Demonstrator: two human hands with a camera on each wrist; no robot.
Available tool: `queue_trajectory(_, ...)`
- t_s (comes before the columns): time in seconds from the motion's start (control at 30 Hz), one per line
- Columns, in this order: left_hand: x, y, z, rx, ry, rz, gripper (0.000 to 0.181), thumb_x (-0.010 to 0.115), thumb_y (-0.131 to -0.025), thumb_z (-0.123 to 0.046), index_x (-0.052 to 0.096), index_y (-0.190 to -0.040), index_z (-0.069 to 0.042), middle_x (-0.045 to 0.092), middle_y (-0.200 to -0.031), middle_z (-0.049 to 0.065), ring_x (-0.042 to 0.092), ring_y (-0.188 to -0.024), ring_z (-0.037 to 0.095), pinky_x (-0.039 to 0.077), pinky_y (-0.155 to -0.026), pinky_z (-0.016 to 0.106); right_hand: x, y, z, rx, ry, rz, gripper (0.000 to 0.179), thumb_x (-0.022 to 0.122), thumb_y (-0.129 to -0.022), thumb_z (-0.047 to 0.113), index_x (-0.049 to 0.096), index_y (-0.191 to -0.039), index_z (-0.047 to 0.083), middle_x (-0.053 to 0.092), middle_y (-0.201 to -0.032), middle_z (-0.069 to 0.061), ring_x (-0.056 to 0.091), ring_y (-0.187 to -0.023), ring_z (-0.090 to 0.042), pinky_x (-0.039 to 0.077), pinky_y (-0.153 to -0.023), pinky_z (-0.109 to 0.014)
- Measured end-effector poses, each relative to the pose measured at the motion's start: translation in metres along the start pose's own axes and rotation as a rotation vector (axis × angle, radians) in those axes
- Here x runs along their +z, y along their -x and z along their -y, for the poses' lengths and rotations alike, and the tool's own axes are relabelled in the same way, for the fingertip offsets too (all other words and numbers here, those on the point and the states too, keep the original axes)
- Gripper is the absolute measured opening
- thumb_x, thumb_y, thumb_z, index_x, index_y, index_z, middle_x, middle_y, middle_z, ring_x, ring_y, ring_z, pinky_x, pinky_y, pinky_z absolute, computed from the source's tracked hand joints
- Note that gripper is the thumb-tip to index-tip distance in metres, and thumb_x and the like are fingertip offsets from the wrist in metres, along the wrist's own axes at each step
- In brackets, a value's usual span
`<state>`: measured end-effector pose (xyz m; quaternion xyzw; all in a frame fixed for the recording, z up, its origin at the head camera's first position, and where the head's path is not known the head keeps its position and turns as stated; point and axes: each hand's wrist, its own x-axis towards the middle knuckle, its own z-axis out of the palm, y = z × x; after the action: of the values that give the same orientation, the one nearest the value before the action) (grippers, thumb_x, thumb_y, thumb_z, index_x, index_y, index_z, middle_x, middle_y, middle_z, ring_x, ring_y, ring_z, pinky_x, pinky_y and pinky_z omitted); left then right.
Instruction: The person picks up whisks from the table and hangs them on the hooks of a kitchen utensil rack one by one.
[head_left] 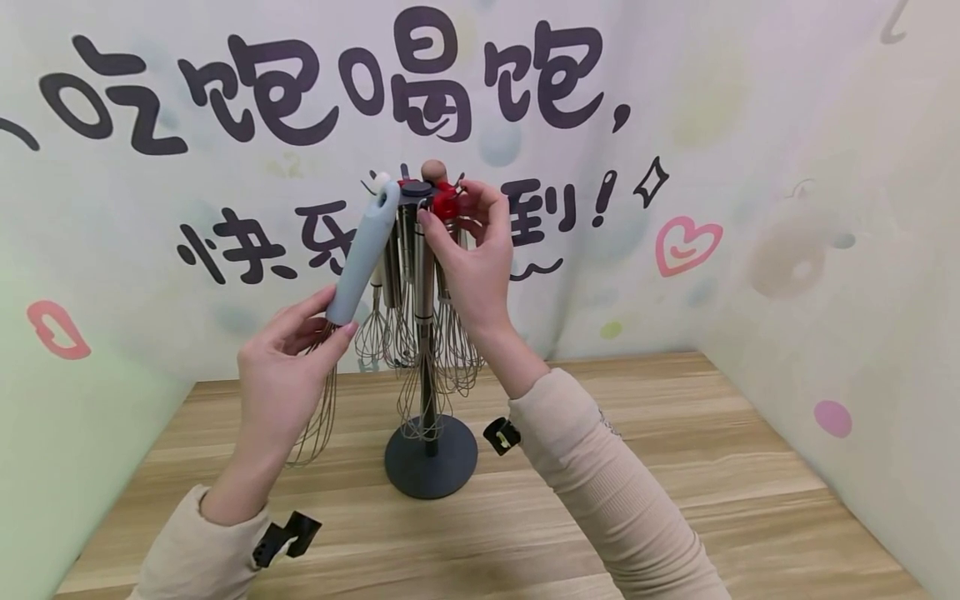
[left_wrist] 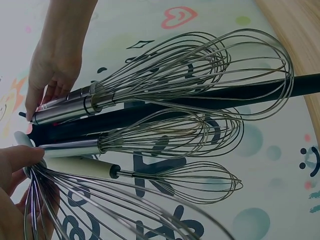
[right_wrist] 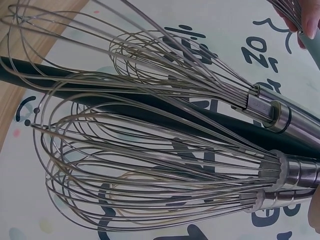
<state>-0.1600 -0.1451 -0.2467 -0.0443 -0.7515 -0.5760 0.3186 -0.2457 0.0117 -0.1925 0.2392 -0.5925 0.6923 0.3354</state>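
In the head view my left hand point(head_left: 279, 371) pinches a whisk by the lower end of its light blue handle point(head_left: 363, 254). That whisk is tilted, handle end up, beside the top of a dark whisk stand point(head_left: 431, 471). Several whisks hang from the stand, among them a steel-handled whisk point(head_left: 423, 279) in front. My right hand point(head_left: 480, 258) grips around the stand's top, thumb by the front hook and fingers by a red part point(head_left: 446, 202). Whether the blue handle's end touches a hook, I cannot tell. In the left wrist view, a cream-handled whisk point(left_wrist: 82, 166) hangs nearby.
The stand's round base rests on a wood-grain table point(head_left: 600, 467). Behind it hangs a pale printed backdrop point(head_left: 720, 150) with large dark characters. Black mounts point(head_left: 300, 533) sit at the cuffs of both beige sleeves point(head_left: 615, 492).
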Motion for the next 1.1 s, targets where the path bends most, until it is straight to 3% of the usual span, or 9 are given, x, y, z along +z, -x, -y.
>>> queue_trajectory(1.1, 0.0059, -0.0037, 0.0054, 0.027, 0.036, 0.006, 0.04, 0.075, -0.079, 0.0, 0.067, -0.118, -0.005, 0.061, -0.092, -0.022, 0.064, -0.08, -0.006, 0.054, -0.072, 0.009, -0.0003, 0.0001, -0.0008, -0.01, 0.006, 0.002, 0.046, 0.069, -0.083, 0.003, 0.046, -0.123, -0.004, 0.052, -0.107, -0.01, 0.054, -0.095, -0.011, 0.049, -0.085, -0.019)
